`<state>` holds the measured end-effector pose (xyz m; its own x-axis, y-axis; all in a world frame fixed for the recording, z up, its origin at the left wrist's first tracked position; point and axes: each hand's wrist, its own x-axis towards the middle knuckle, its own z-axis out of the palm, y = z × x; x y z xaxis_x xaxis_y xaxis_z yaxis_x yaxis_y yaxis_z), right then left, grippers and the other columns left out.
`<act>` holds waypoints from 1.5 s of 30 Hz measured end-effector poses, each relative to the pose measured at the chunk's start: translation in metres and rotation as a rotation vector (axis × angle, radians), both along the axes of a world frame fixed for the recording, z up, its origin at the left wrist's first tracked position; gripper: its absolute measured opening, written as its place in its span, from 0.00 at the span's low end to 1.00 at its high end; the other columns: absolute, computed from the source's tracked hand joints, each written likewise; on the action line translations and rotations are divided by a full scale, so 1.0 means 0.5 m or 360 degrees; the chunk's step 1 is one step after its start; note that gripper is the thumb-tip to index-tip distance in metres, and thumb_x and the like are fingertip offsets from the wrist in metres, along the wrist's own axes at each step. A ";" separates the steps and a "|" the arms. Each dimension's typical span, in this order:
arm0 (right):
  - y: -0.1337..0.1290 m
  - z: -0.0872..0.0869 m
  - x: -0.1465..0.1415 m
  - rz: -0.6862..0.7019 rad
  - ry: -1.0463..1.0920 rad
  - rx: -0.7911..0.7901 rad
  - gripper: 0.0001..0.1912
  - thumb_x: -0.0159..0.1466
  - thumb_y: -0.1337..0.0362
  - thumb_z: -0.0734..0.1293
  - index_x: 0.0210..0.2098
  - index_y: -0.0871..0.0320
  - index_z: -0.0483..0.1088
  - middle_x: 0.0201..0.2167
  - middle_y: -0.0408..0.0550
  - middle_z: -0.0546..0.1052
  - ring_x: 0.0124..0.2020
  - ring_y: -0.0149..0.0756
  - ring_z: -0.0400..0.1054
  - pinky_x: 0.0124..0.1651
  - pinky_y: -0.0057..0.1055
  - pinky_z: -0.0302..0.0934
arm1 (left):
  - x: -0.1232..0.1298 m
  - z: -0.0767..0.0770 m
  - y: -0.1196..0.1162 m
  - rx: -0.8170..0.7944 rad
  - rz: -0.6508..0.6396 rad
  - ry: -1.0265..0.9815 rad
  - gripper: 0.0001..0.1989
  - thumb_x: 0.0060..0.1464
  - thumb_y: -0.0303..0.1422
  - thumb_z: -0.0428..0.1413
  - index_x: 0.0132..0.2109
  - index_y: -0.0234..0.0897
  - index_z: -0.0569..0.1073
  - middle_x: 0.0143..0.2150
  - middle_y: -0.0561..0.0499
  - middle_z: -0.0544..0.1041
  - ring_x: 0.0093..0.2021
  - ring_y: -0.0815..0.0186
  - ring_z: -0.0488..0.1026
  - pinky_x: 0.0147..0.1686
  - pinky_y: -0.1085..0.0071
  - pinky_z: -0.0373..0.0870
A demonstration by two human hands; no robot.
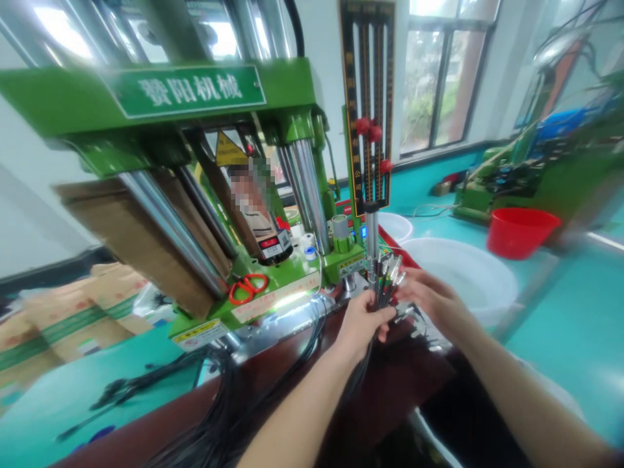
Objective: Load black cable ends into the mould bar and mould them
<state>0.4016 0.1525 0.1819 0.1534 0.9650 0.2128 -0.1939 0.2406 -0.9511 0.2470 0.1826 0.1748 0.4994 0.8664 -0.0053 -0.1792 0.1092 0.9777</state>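
Note:
My left hand (361, 323) is closed around a bundle of thin black cables (384, 296), which it holds upright at the table's edge. Silvery metal connector ends stick up above that fist. My right hand (431, 300) is just to the right of these ends, its fingers stretched toward them and slightly bent. Blur hides whether its fingertips touch them. Below and between the hands, small whitish metal pieces (429, 336) lie on the dark red table (390, 370). More black cables (219, 403) hang over the table at the left.
A green press machine (287, 276) stands in front, with orange-handled scissors (248, 288) on its base. Cardboard (141, 240) leans at its left. A white tub (463, 273) and a red bucket (521, 233) stand on the right. Brown sacks (73, 318) lie far left.

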 end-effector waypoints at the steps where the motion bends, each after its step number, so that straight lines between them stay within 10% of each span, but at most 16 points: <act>1: 0.000 -0.005 -0.008 0.0087 -0.0108 -0.0043 0.13 0.56 0.60 0.67 0.39 0.59 0.69 0.28 0.46 0.75 0.30 0.36 0.69 0.36 0.34 0.64 | 0.003 -0.001 0.001 -0.0006 -0.0016 0.0011 0.13 0.37 0.35 0.61 0.27 0.34 0.65 0.15 0.59 0.64 0.13 0.76 0.59 0.11 0.80 0.56; 5: 0.001 -0.019 -0.031 0.0243 -0.0296 -0.0083 0.12 0.54 0.58 0.67 0.32 0.61 0.68 0.21 0.43 0.72 0.24 0.35 0.67 0.28 0.32 0.62 | 0.005 -0.009 0.000 0.0003 -0.0030 0.0050 0.13 0.37 0.36 0.61 0.28 0.31 0.68 0.18 0.56 0.66 0.16 0.75 0.62 0.12 0.79 0.59; 18: -0.011 -0.024 -0.033 -0.0195 -0.0760 -0.0082 0.14 0.55 0.55 0.64 0.20 0.56 0.60 0.12 0.39 0.66 0.15 0.29 0.60 0.19 0.26 0.53 | 0.004 -0.020 0.004 -0.0010 0.0050 0.0036 0.12 0.41 0.36 0.59 0.27 0.31 0.68 0.19 0.56 0.66 0.18 0.76 0.61 0.20 0.75 0.67; 28: 0.028 -0.134 0.036 -0.0263 -0.1418 -0.0413 0.22 0.52 0.53 0.64 0.11 0.55 0.53 0.09 0.40 0.59 0.14 0.31 0.56 0.20 0.29 0.49 | -0.033 0.033 -0.001 -0.0154 0.0014 -0.0089 0.16 0.47 0.44 0.53 0.33 0.34 0.64 0.16 0.59 0.64 0.11 0.79 0.52 0.10 0.81 0.44; 32: 0.021 -0.089 0.051 -0.0487 -0.1289 -0.0129 0.16 0.58 0.54 0.60 0.20 0.56 0.65 0.17 0.45 0.68 0.24 0.37 0.63 0.30 0.34 0.55 | -0.046 0.038 -0.045 -0.0382 -0.0151 -0.0109 0.16 0.47 0.44 0.55 0.34 0.34 0.64 0.15 0.60 0.61 0.11 0.81 0.47 0.10 0.82 0.38; 37: 0.026 0.015 0.021 0.0304 -0.0194 0.0175 0.20 0.62 0.53 0.59 0.51 0.53 0.64 0.51 0.48 0.69 0.53 0.39 0.59 0.55 0.39 0.51 | -0.034 -0.021 -0.123 -0.0643 -0.0195 -0.0072 0.18 0.44 0.46 0.55 0.32 0.35 0.63 0.14 0.61 0.59 0.10 0.81 0.46 0.10 0.80 0.36; 41: 0.025 0.045 -0.008 0.1126 -0.0594 0.0108 0.20 0.65 0.55 0.56 0.54 0.53 0.63 0.53 0.47 0.66 0.55 0.37 0.58 0.58 0.38 0.48 | -0.026 -0.078 -0.170 -0.0745 -0.0189 -0.0034 0.19 0.44 0.48 0.54 0.32 0.36 0.62 0.14 0.60 0.60 0.10 0.80 0.47 0.09 0.81 0.37; 45: 0.007 0.043 -0.033 0.1368 -0.0908 0.0172 0.21 0.66 0.57 0.53 0.56 0.55 0.60 0.56 0.47 0.62 0.57 0.36 0.55 0.59 0.37 0.48 | -0.026 -0.106 -0.185 -0.0773 -0.0076 -0.0079 0.19 0.45 0.48 0.53 0.32 0.36 0.61 0.15 0.60 0.61 0.10 0.79 0.51 0.08 0.82 0.44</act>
<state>0.3853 0.1557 0.2036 -0.7288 0.6724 0.1294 0.1321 0.3235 -0.9370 0.2341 0.0901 0.1219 0.5486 0.7456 -0.3783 -0.2080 0.5599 0.8020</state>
